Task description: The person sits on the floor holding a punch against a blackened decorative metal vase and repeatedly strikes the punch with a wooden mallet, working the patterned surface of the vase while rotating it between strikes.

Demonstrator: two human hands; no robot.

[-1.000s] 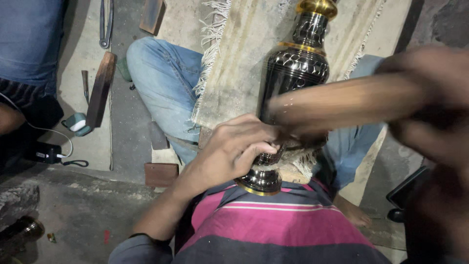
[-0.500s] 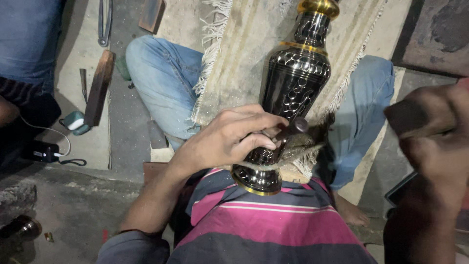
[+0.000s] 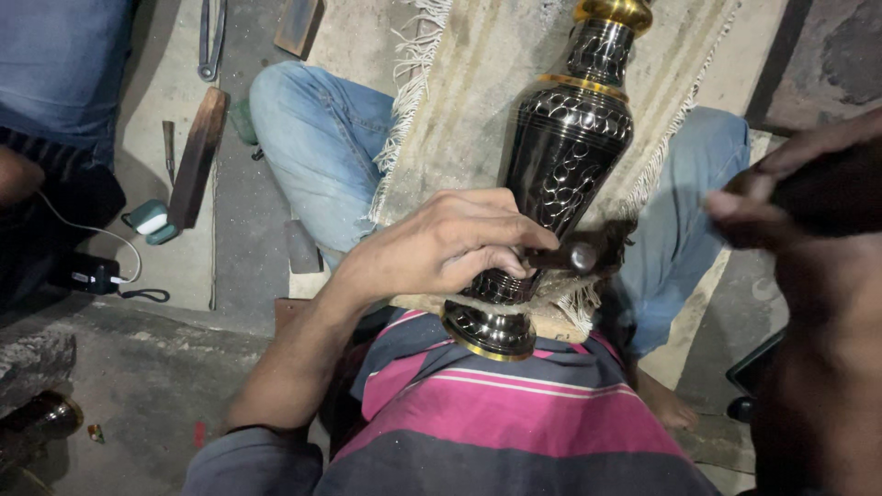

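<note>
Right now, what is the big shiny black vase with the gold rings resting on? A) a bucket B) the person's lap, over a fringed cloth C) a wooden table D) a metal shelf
B: the engraved black vase lies tilted across the jeans-clad legs, on a fringed cloth, with the left hand gripping its narrow lower part near the base.

Around you: a fringed beige mat [image 3: 478,101] on a rough grey concrete floor [image 3: 138,386]. Left of the mat lie a wooden block [image 3: 197,156], metal pliers [image 3: 211,37] and a small teal charger [image 3: 147,220] (white cable attached). Lighting dim, floor shadowed.
</note>
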